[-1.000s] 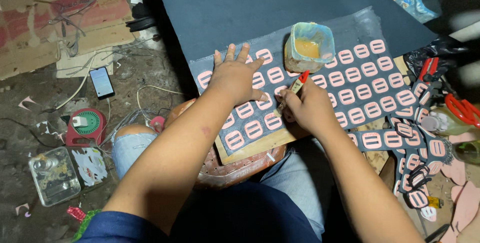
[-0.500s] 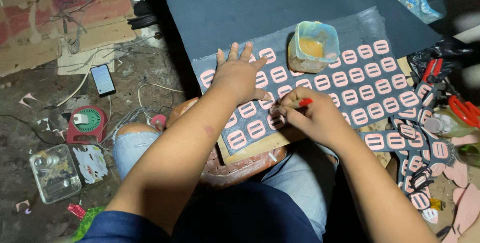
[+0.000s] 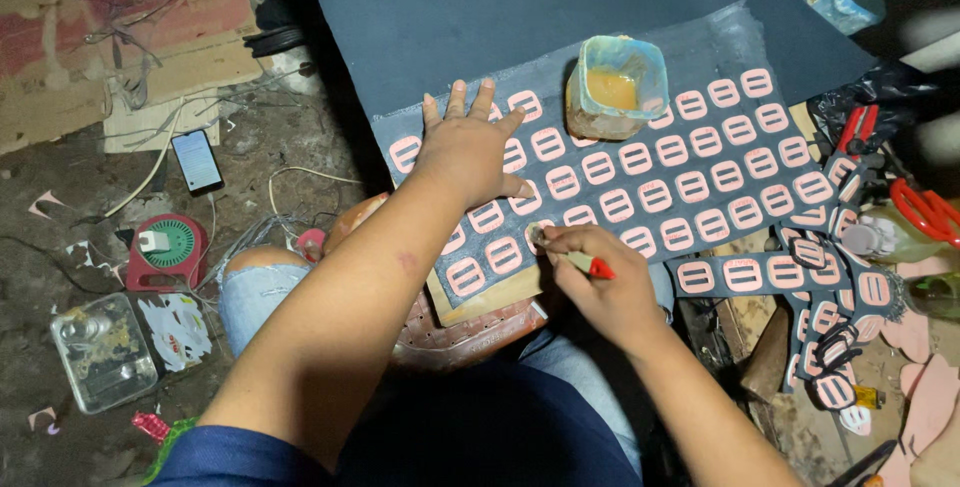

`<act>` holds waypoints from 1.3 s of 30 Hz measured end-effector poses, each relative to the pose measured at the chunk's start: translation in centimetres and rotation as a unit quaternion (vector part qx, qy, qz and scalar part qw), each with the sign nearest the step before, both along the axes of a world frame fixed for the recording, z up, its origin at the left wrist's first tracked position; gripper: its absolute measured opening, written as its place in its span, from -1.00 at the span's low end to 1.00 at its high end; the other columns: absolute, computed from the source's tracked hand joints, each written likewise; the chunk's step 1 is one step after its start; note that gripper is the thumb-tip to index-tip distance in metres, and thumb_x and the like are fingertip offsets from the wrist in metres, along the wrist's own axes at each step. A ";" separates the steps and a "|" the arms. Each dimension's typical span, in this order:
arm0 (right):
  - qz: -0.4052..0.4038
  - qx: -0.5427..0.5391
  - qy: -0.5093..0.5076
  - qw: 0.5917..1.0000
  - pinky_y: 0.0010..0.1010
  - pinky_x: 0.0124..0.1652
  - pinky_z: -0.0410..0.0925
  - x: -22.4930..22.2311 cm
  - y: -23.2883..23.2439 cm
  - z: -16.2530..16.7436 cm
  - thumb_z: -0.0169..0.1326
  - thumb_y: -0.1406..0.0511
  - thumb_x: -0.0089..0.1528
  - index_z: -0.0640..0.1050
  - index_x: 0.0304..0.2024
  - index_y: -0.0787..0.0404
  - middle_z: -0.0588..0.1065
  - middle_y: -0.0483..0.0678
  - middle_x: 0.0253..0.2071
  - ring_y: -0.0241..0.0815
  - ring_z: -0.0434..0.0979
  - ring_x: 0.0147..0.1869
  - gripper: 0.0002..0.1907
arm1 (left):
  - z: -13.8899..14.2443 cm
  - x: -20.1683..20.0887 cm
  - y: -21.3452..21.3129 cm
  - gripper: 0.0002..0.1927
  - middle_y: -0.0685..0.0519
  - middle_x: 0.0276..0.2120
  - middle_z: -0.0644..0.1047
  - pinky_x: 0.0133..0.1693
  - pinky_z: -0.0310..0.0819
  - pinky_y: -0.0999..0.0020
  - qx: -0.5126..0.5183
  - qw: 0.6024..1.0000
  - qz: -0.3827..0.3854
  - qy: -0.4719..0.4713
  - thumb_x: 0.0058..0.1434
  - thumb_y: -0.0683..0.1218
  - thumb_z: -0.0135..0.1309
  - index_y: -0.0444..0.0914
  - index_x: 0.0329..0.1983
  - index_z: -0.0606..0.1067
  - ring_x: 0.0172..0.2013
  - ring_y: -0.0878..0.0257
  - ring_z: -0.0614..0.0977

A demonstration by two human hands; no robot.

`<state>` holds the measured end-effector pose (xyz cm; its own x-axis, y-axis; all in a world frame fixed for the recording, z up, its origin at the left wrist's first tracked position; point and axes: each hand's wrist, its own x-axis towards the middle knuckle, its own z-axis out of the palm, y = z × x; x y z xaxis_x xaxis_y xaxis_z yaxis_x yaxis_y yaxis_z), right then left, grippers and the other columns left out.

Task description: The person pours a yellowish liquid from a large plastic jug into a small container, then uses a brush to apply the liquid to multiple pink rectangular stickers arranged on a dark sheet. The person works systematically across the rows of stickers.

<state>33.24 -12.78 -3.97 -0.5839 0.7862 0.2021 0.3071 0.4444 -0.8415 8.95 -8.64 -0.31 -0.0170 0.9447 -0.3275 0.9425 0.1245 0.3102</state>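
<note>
Dirt floor, cluttered | dark sheet (image 3: pixel 690 42) with pink pieces on lap board | left hand (image 3: pixel 468 147) flat, fingers spread, pressing sheet | right hand (image 3: pixel 600 282) fingers clamped on red-handled brush (image 3: pixel 578 261), tip at sheet's near edge | glue tub (image 3: pixel 617 87) beyond

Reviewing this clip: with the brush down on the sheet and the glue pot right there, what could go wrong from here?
The open glue container stands on the same dark sheet that the left hand presses flat; a tug could tip it. The right hand works a small brush among tightly packed pink pieces, so glue may smear onto neighbours. The sheet overhangs the board and might slide.
</note>
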 end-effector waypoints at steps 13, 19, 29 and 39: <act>0.087 0.161 -0.083 0.980 -0.35 -0.04 0.47 -0.2 -2.4 1.9 0.20 0.46 0.18 0.53 -0.12 0.26 0.58 0.04 -0.05 0.00 0.64 0.00 -0.78 | 0.3 0.2 -0.1 0.12 -0.10 0.52 -0.14 0.39 -0.33 -0.27 -0.003 1.000 0.004 -0.002 -0.11 0.41 0.33 0.15 0.50 0.11 0.49 -0.18 -0.17; 0.019 0.153 -0.108 0.982 -0.35 -0.07 0.46 1.8 -2.2 3.6 0.21 0.46 0.14 0.54 -0.15 0.27 0.59 0.02 -0.09 -0.02 0.64 -0.03 -0.78 | 0.1 0.0 -0.1 0.12 -0.12 0.52 -0.14 0.39 -0.35 -0.29 0.003 1.000 -0.001 -0.004 -0.09 0.41 0.33 0.12 0.50 0.11 0.49 -0.20 -0.18; 0.033 0.187 -0.079 0.979 -0.37 -0.01 0.47 -0.1 -0.2 1.7 0.20 0.47 0.17 0.53 -0.15 0.31 0.59 0.06 -0.09 -0.02 0.64 0.02 -0.80 | 0.2 0.0 0.0 0.12 -0.12 0.53 -0.15 0.39 -0.36 -0.28 -0.006 1.000 0.005 -0.005 -0.10 0.38 0.34 0.12 0.50 0.11 0.49 -0.19 -0.17; -0.035 0.001 -0.028 0.999 -0.45 -0.05 0.45 1.6 0.7 2.7 0.19 0.46 0.21 0.57 -0.14 0.31 0.61 -0.01 -0.09 -0.20 0.63 -0.06 -0.83 | 0.0 -0.1 0.1 0.12 -0.14 0.52 -0.15 0.38 -0.36 -0.31 -0.004 1.000 0.000 -0.010 -0.09 0.37 0.35 0.10 0.51 0.11 0.49 -0.21 -0.18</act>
<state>34.83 -12.05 -1.30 -0.5377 0.8252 0.1728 0.3835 0.4219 -0.8215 8.85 -8.55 -0.31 -0.0109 0.9421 -0.3351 0.9360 0.1275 0.3281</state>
